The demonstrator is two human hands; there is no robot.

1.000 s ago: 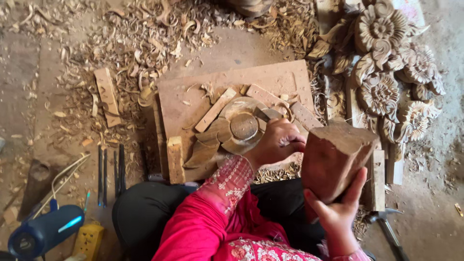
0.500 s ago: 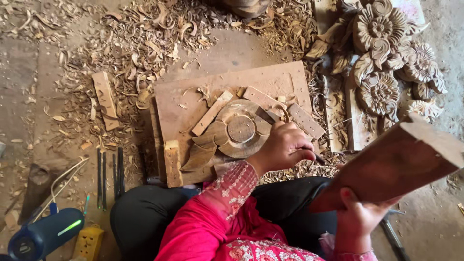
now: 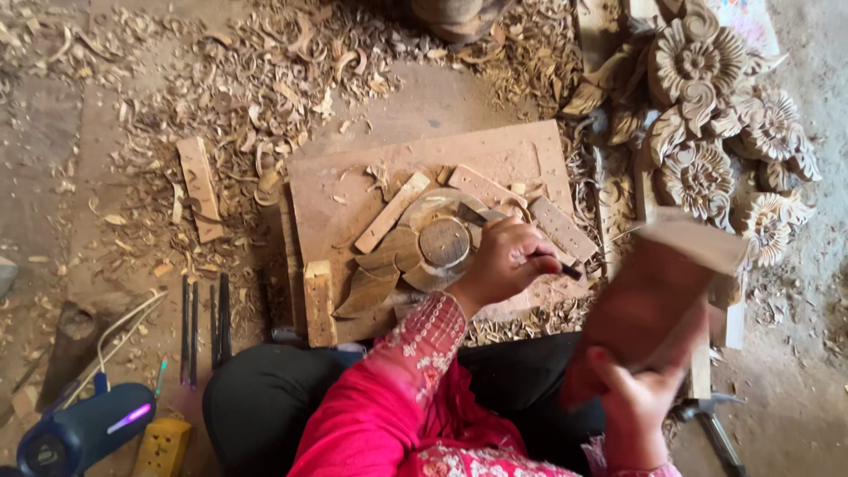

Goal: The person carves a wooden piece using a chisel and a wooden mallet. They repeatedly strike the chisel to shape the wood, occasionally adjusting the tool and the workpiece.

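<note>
- Since the earlier frame, the wooden mallet block (image 3: 658, 291) has swung lower, nearer the left hand, and shows blurred.
- Head view: the right hand (image 3: 632, 402) is wrapped tight round the block's lower end, holding it tilted.
- The left hand (image 3: 505, 261) is closed round a dark chisel (image 3: 521, 238), whose tip rests on the round carving (image 3: 437, 243) just left of the fingers.
- That carving lies on a flat wooden board (image 3: 521, 150), hemmed by wooden strips.
- Beyond the right hand lie carved flower pieces (image 3: 707, 115).
- Far left of the left hand, spare chisels (image 3: 203, 327) lie on the floor among wood shavings (image 3: 247, 79).
</note>
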